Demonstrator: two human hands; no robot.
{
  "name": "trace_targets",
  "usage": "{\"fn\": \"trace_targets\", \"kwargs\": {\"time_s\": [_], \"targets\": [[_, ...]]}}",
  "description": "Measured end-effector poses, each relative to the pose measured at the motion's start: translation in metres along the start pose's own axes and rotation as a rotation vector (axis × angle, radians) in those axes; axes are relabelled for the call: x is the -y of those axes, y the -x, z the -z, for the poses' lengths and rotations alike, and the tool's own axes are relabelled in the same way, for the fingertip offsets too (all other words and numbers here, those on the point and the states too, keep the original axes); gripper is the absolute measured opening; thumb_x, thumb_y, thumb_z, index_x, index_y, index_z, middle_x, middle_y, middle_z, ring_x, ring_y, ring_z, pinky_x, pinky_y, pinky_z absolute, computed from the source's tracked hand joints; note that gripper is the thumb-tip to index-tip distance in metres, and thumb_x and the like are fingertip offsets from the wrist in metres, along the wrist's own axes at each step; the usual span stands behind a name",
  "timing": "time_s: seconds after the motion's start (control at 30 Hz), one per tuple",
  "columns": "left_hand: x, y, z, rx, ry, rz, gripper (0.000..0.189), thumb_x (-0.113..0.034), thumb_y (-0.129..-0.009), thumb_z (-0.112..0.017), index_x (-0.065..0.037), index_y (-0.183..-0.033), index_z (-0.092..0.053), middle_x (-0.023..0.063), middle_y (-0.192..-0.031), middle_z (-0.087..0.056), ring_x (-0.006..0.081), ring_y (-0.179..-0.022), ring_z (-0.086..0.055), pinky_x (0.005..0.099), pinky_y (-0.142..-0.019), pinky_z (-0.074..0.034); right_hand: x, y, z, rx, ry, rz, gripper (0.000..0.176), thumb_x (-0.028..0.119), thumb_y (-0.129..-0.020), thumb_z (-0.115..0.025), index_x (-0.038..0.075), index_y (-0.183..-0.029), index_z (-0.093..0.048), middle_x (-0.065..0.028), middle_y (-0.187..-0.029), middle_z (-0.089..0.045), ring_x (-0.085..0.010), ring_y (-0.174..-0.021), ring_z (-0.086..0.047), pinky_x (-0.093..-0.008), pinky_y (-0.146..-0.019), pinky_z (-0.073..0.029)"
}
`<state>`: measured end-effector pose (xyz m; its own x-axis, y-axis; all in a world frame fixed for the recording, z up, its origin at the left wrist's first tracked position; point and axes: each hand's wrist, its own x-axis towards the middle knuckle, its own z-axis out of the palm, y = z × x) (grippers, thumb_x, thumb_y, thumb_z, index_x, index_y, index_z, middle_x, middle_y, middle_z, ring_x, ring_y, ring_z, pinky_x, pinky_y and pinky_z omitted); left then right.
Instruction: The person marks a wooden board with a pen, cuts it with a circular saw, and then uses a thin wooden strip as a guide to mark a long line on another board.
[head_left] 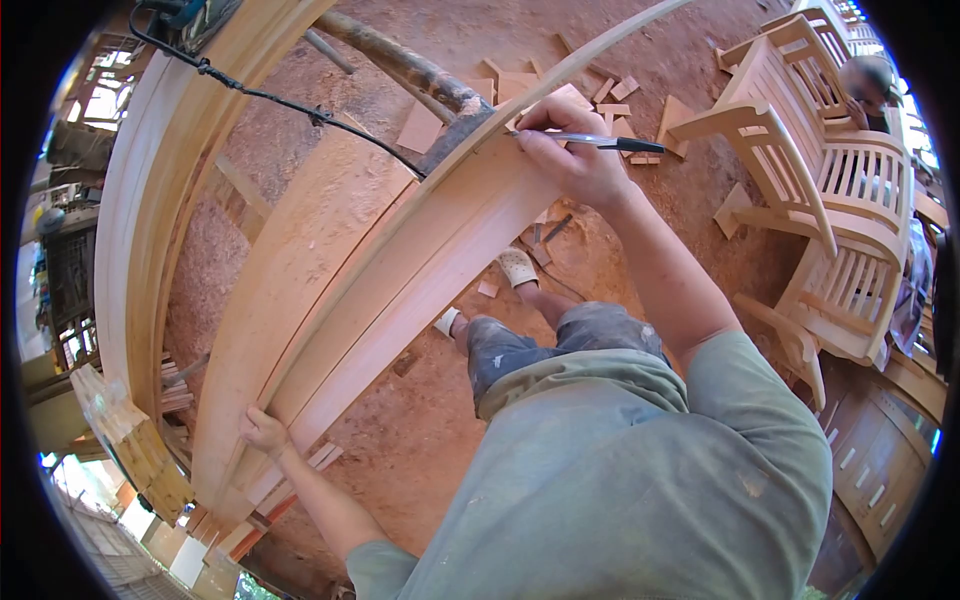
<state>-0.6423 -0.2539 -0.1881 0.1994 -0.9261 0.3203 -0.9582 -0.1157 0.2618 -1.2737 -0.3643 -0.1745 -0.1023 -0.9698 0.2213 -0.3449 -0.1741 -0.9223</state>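
Note:
My right hand pinches a pen with a clear barrel and a dark end. The pen's point is at the edge of a long thin wooden strip, which lies along a pale board. Toward the lower left, my left hand is closed on the same strip, its fingertips partly hidden. The strip runs from that hand past my right hand to the top of the view. Beside it lies a wider board dusted with shavings.
A black cable crosses over the boards. Long stacked planks curve along the left. Slatted wooden chairs stand at the right, with another person behind them. Wood offcuts litter the dirt floor.

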Motion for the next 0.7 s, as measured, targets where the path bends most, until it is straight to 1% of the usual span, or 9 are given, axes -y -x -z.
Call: {"fn": "trace_targets", "kwargs": {"time_s": [0.07,0.13,0.2,0.33,0.4,0.53,0.6,0.7], "targets": [[-0.004,0.001,-0.001,-0.038,-0.003,0.041,0.032,-0.015,-0.090,-0.048,0.006,-0.078,-0.067,0.0229,-0.076,-0.066,0.0387,-0.071,-0.063,0.0468,-0.066,-0.049,0.000,0.002,0.002,0.022,-0.004,-0.042,0.011,0.011,-0.087,-0.064,0.001,-0.091,-0.063,-0.0058,-0.077,-0.065,-0.0113,-0.074,-0.061,-0.0292,-0.067,-0.050],[0.002,0.001,-0.003,-0.050,0.009,0.015,0.031,-0.015,-0.090,-0.048,0.007,-0.077,-0.067,0.0227,-0.075,-0.066,0.0385,-0.070,-0.062,0.0468,-0.065,-0.048,0.001,0.001,0.003,0.045,-0.011,-0.081,0.011,0.011,-0.086,-0.064,0.001,-0.092,-0.064,-0.0060,-0.078,-0.066,-0.0115,-0.075,-0.061,-0.0292,-0.067,-0.050],[0.006,0.001,-0.004,-0.062,0.020,-0.013,0.031,-0.015,-0.090,-0.048,0.007,-0.077,-0.067,0.0224,-0.075,-0.065,0.0382,-0.069,-0.062,0.0468,-0.064,-0.048,0.004,-0.003,0.006,0.005,0.096,0.032,0.012,0.010,-0.085,-0.065,0.000,-0.092,-0.064,-0.0063,-0.079,-0.066,-0.0118,-0.076,-0.063,-0.0286,-0.068,-0.051],[0.010,0.001,-0.003,-0.055,0.004,0.033,0.030,-0.015,-0.090,-0.050,0.007,-0.077,-0.066,0.0222,-0.074,-0.065,0.0373,-0.068,-0.061,0.0465,-0.063,-0.047,-0.001,-0.006,0.006,0.021,0.061,0.011,0.012,0.010,-0.085,-0.065,-0.001,-0.091,-0.065,-0.0067,-0.080,-0.067,-0.0121,-0.076,-0.064,-0.0286,-0.069,-0.052],[0.009,0.001,-0.005,-0.049,-0.008,0.060,0.030,-0.015,-0.090,-0.051,0.007,-0.076,-0.066,0.0222,-0.073,-0.064,0.0370,-0.068,-0.061,0.0463,-0.063,-0.047,0.001,-0.009,0.005,0.014,0.033,0.030,0.009,0.008,-0.080,-0.069,0.000,-0.083,-0.068,-0.0071,-0.077,-0.069,-0.0151,-0.069,-0.064,-0.0308,-0.067,-0.050],[0.004,0.002,-0.004,-0.077,0.003,0.041,0.031,-0.015,-0.090,-0.050,0.008,-0.076,-0.065,0.0217,-0.072,-0.064,0.0357,-0.067,-0.060,0.0453,-0.063,-0.047,-0.003,-0.011,0.002,0.001,0.007,-0.006,0.010,0.008,-0.081,-0.069,0.000,-0.085,-0.068,-0.0076,-0.077,-0.069,-0.0134,-0.072,-0.066,-0.0288,-0.069,-0.052],[0.005,0.002,-0.004,-0.072,0.002,0.037,0.031,-0.015,-0.090,-0.050,0.008,-0.076,-0.065,0.0215,-0.072,-0.064,0.0352,-0.066,-0.060,0.0449,-0.063,-0.047,0.001,-0.011,0.004,0.031,0.060,-0.022,0.011,0.009,-0.081,-0.069,-0.001,-0.087,-0.068,-0.0080,-0.077,-0.069,-0.0127,-0.076,-0.067,-0.0276,-0.071,-0.054],[0.006,0.002,-0.006,-0.089,0.032,0.063,0.031,-0.015,-0.090,-0.049,0.008,-0.075,-0.064,0.0211,-0.072,-0.064,0.0346,-0.066,-0.060,0.0446,-0.063,-0.047,-0.002,-0.011,0.003,0.025,0.058,-0.021,0.011,0.008,-0.081,-0.068,-0.001,-0.087,-0.068,-0.0081,-0.077,-0.069,-0.0133,-0.074,-0.067,-0.0283,-0.069,-0.054]]}}
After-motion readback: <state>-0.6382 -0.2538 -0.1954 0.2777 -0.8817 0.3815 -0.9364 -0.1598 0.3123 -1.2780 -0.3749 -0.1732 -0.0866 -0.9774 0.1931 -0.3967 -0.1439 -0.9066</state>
